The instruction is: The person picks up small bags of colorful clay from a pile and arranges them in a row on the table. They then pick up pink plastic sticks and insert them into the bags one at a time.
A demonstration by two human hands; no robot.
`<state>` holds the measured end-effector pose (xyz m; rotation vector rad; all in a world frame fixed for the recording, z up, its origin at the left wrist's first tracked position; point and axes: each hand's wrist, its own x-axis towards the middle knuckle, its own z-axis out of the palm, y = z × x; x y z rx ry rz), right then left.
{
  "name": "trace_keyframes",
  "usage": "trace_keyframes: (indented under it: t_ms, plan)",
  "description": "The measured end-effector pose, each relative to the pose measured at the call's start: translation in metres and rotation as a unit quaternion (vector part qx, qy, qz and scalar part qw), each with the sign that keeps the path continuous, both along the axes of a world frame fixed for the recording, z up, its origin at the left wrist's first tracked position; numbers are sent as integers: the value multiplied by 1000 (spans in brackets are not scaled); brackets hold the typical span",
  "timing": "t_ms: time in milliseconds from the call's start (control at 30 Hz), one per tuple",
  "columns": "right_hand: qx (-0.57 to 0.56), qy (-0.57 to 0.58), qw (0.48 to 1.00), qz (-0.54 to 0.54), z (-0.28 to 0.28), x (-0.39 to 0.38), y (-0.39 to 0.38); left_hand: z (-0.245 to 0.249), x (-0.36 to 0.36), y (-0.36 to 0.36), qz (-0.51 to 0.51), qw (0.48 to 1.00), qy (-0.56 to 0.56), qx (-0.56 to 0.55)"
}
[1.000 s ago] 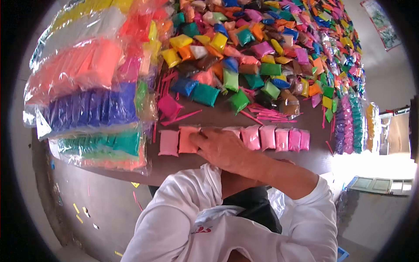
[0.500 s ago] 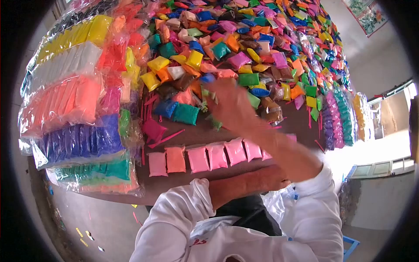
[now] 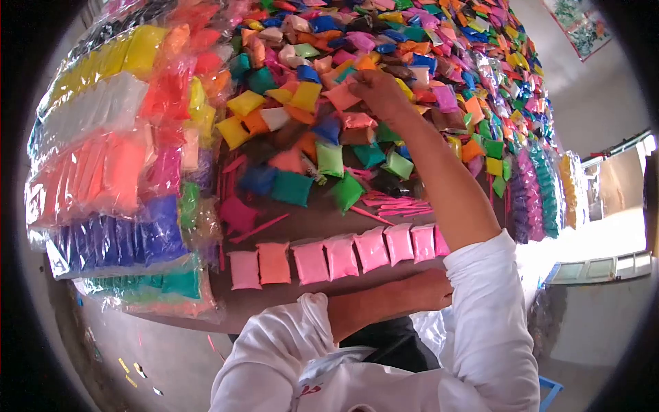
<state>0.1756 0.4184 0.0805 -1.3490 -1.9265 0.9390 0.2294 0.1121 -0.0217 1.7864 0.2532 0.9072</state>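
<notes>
My right hand (image 3: 377,93) reaches far into the heap of small coloured packets. Its fingers are closed on the edge of a salmon-pink packet (image 3: 342,95). Below that arm, my left hand (image 3: 434,288) rests near the table's front edge, partly beside the right sleeve; its fingers are hidden. Just beyond it runs a row of packets, mostly light pink (image 3: 371,250), with an orange-coral packet (image 3: 274,263) near the left end. A bright green packet (image 3: 348,192) and a teal packet (image 3: 292,188) lie between the row and the heap.
Thin pink plastic sticks (image 3: 397,204) lie on the brown table (image 3: 302,230). Clear bags of sorted packets (image 3: 103,165) are stacked high at the left. More bagged packets (image 3: 539,189) stand along the right edge.
My right hand has moved away from me, deeper into the heap, and now grips a salmon-pink packet. Green packets and pink sticks formerly behind the arm are visible. The left hand stays low.
</notes>
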Motion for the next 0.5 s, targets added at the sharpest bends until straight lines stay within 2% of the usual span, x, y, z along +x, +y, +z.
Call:
trace_keyframes:
  t_ms: [67,100,167,267,367,433,500]
  plan:
    - [-47,46,997,-30,3,13,0,-16,8,-6,7,999,27,21]
    - [12,101,995,-9,2,14,-3,-11,6,-5,7,999,38,25]
    - [-38,158,987,-12,3,21,-7,-4,-1,-3,-8,999,51,7]
    - [-100,224,969,-13,2,28,-7,34,-29,10,-41,989,138,25]
    - [-132,272,953,-4,-1,36,-9,47,-37,15,-69,983,168,36]
    - [-165,310,936,-10,-2,40,-16,45,-37,15,-60,989,131,33]
    - [-161,288,944,-5,1,49,-27,37,-31,13,-50,993,97,37]
